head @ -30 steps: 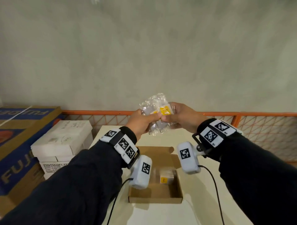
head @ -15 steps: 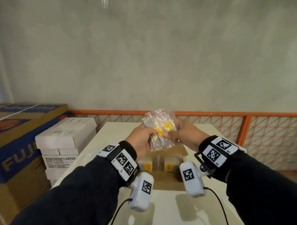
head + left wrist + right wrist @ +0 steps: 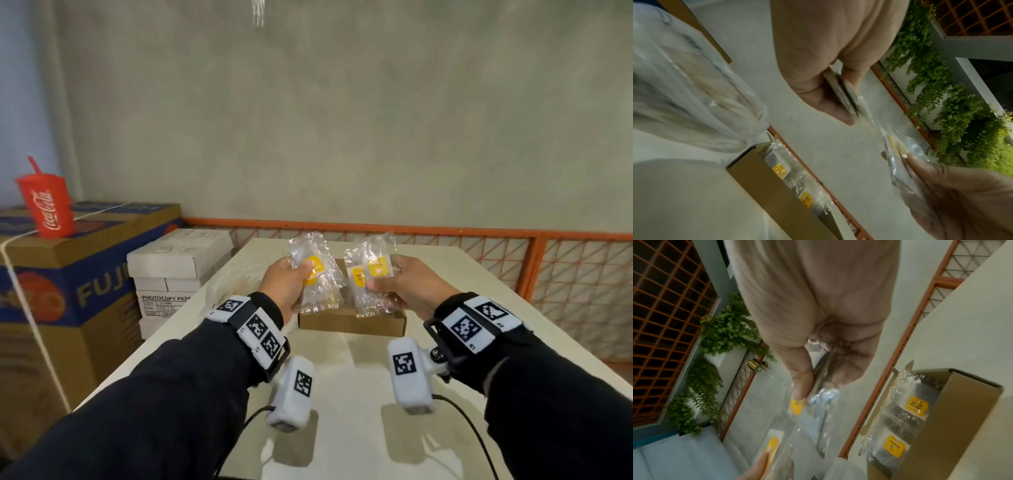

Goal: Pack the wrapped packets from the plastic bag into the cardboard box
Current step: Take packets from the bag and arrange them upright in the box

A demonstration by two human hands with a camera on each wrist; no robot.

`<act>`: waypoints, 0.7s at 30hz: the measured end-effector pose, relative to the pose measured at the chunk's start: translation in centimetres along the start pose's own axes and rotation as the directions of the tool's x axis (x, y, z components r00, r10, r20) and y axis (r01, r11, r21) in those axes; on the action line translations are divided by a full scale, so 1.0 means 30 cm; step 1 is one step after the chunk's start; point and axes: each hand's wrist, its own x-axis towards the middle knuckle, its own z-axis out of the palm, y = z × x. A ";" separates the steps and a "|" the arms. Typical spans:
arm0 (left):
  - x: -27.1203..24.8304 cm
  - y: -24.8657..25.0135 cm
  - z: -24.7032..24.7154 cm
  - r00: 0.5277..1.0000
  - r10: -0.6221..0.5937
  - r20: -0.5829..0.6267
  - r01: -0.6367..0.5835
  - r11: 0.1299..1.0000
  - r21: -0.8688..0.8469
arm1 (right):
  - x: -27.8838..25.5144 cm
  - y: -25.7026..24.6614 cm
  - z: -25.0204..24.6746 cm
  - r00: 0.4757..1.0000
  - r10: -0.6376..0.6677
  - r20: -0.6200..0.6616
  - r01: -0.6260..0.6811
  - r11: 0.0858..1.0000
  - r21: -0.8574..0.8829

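Observation:
My left hand (image 3: pixel 301 275) grips a small stack of clear wrapped packets (image 3: pixel 317 274) with yellow labels. My right hand (image 3: pixel 376 286) grips another stack of packets (image 3: pixel 371 277). Both stacks are held upright, apart, just above the near side of the open cardboard box (image 3: pixel 352 323). In the left wrist view my left hand (image 3: pixel 840 104) pinches its packets (image 3: pixel 849 95) edge-on. The box (image 3: pixel 941 426) holds packets (image 3: pixel 916 405) standing in a row. A translucent plastic bag (image 3: pixel 694 97) lies left of the box (image 3: pixel 760 180).
The box sits on a white table (image 3: pixel 342 377) with an orange mesh railing (image 3: pixel 548 260) behind it. Left of the table are stacked white paper boxes (image 3: pixel 174 270) and a large blue-brown carton (image 3: pixel 68 291) with a red cup (image 3: pixel 48 212) on top.
Both hands held one bundle of packets together; now they have drawn apart, each with its own share. The hands have come down closer to the box.

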 end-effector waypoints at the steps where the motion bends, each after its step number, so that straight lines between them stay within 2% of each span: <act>1: -0.017 0.002 -0.003 1.000 0.008 -0.002 -0.008 1.000 -0.003 | -0.009 0.000 0.005 1.000 -0.002 -0.011 0.002 1.000 0.002; 9: -0.033 0.006 0.011 0.997 0.030 -0.078 -0.029 0.999 0.020 | -0.025 -0.005 0.050 0.998 0.055 -0.044 -0.053 0.997 0.047; 12: 0.007 -0.008 0.020 0.994 0.038 -0.106 -0.038 0.999 0.006 | -0.021 0.005 0.061 0.999 0.044 0.022 -0.047 0.989 0.142; 15: 0.039 -0.027 0.036 0.996 0.029 -0.084 -0.028 1.000 0.003 | -0.010 0.027 0.076 0.996 0.064 0.069 -0.077 0.975 0.206; 19: 0.076 -0.049 0.061 0.995 0.046 -0.083 -0.042 0.998 0.042 | 0.021 0.059 0.072 0.997 0.073 -0.004 -0.069 0.962 0.265; 21: 0.092 -0.061 0.077 0.996 0.050 -0.071 -0.047 0.998 0.046 | 0.031 0.069 0.068 0.996 0.084 0.024 -0.087 0.959 0.271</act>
